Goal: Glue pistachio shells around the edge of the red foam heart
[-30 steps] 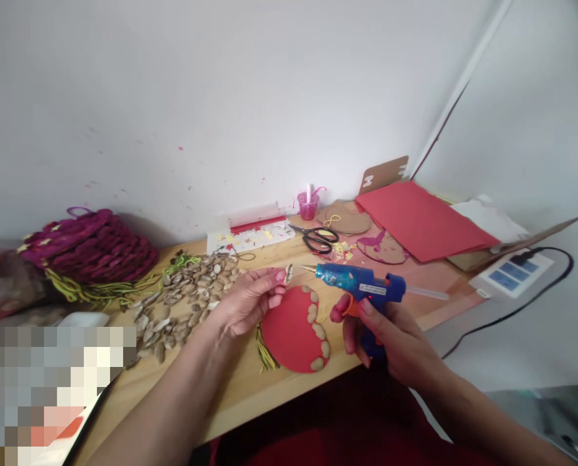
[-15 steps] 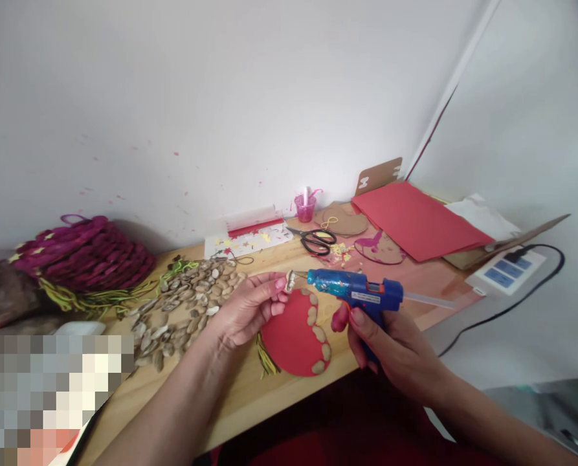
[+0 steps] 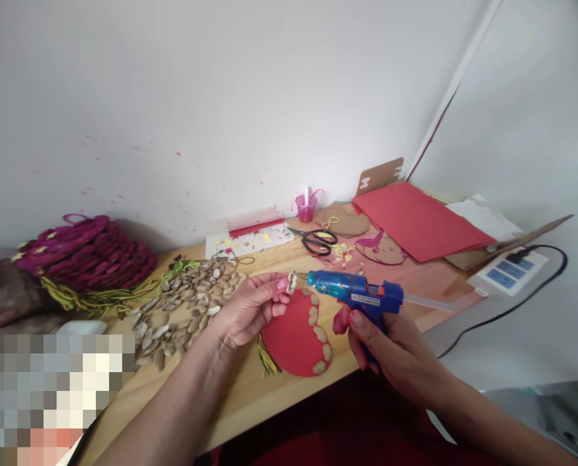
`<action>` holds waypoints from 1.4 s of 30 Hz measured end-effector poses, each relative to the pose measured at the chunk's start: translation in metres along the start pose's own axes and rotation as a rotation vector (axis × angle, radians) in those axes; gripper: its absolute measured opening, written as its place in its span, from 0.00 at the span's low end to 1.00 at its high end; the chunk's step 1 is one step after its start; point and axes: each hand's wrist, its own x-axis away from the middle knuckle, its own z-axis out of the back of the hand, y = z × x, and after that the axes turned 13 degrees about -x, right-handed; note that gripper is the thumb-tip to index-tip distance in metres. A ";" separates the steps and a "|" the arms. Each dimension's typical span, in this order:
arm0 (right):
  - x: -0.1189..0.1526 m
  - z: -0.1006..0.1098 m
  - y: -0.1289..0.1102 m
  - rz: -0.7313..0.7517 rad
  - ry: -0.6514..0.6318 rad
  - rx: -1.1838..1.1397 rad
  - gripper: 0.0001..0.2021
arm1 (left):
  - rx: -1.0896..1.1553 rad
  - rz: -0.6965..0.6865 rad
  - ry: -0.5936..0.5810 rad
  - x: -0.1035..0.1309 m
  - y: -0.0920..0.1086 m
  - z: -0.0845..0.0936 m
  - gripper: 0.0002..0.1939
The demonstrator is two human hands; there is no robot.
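Note:
Pinched in the fingers of my left hand (image 3: pixel 255 307) is a peanut shell half (image 3: pixel 291 282), its hollow side toward the glue gun. My right hand (image 3: pixel 390 346) grips a blue hot glue gun (image 3: pixel 354 288) by its handle. The nozzle tip is at the shell, and a clear glue stick (image 3: pixel 432 303) sticks out of the gun's back. Below both hands lies a red paper shape (image 3: pixel 291 343) with peanut shells (image 3: pixel 320 334) along its right edge and a yarn tassel (image 3: pixel 268 358) at its left. My left hand hides part of the red shape.
Many loose peanut shells (image 3: pixel 191 310) spread across the table's left. Behind them stands a purple layered craft piece (image 3: pixel 99 255) with yarn fringe. Black scissors (image 3: pixel 319 242), a pink cup (image 3: pixel 307 208) and red sheets (image 3: pixel 419 220) lie further back. A power strip (image 3: pixel 512 270) with a black cord is at right.
The shell half has turned slightly in my left fingers, showing more of its hollow side to the nozzle. The glue gun stays almost in the same place.

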 end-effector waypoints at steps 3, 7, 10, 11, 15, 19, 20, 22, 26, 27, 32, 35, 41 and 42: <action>0.000 0.000 0.001 -0.005 -0.006 -0.001 0.21 | 0.001 0.002 -0.007 -0.001 0.000 0.001 0.14; 0.000 0.000 0.001 -0.018 0.004 0.008 0.22 | 0.006 0.001 -0.009 -0.001 -0.001 0.001 0.14; 0.000 0.000 0.001 -0.012 0.019 0.009 0.21 | 0.004 0.004 -0.014 -0.001 -0.001 0.001 0.14; 0.000 0.000 0.001 -0.012 0.022 0.007 0.21 | 0.002 0.004 -0.014 -0.001 -0.001 0.001 0.13; 0.000 0.001 0.003 -0.032 0.026 -0.001 0.22 | -0.003 0.012 -0.008 0.000 0.000 0.001 0.14; -0.001 0.002 0.005 -0.037 0.032 -0.001 0.22 | -0.003 0.026 0.002 0.000 0.000 0.001 0.16; -0.001 0.002 0.006 -0.036 0.036 0.001 0.22 | -0.001 0.028 0.002 0.000 0.000 0.001 0.16; -0.001 0.003 0.007 -0.035 0.045 0.010 0.22 | -0.001 0.030 -0.001 -0.001 -0.001 0.001 0.15; 0.000 0.003 0.008 -0.031 0.053 0.030 0.22 | 0.000 0.027 -0.005 -0.001 -0.001 0.001 0.15; 0.000 0.002 0.008 -0.028 0.054 0.035 0.22 | -0.001 0.023 -0.005 -0.001 0.000 0.001 0.15; 0.000 0.002 0.006 -0.040 0.052 0.026 0.22 | -0.012 0.004 -0.007 0.000 0.001 0.001 0.14; 0.000 0.002 0.006 -0.052 0.048 0.020 0.22 | -0.012 0.000 -0.005 0.000 0.001 0.001 0.13; 0.003 0.003 0.007 -0.071 0.050 0.017 0.23 | -0.010 -0.003 -0.011 -0.001 0.000 0.003 0.13; 0.003 0.003 0.007 -0.073 0.047 0.018 0.23 | -0.009 -0.005 -0.012 -0.001 0.000 0.003 0.13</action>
